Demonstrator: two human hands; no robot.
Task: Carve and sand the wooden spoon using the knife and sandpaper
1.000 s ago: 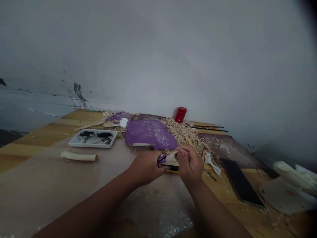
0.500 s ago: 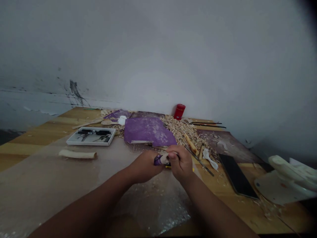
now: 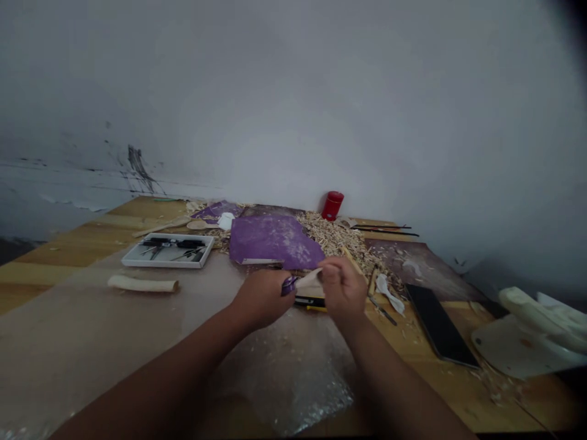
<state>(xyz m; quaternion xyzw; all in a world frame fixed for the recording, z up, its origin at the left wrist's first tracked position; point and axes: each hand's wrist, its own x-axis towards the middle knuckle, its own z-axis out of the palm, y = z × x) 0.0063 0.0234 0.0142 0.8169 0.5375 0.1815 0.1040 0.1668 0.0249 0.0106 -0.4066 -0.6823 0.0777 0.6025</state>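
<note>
Wooden tabletop before us, translucent plastic sheeting over its left and middle to the near edge. Wood shavings heap toward the far edge, beside a purple sandpaper sheet. Our left hand and right hand meet over mid-surface, both curled narrow. White tool tray toward the far left corner; red can by the far edge. Between our hands, a pale wooden piece: right fingers at one end, left fist closed on a purple scrap at the other.
</note>
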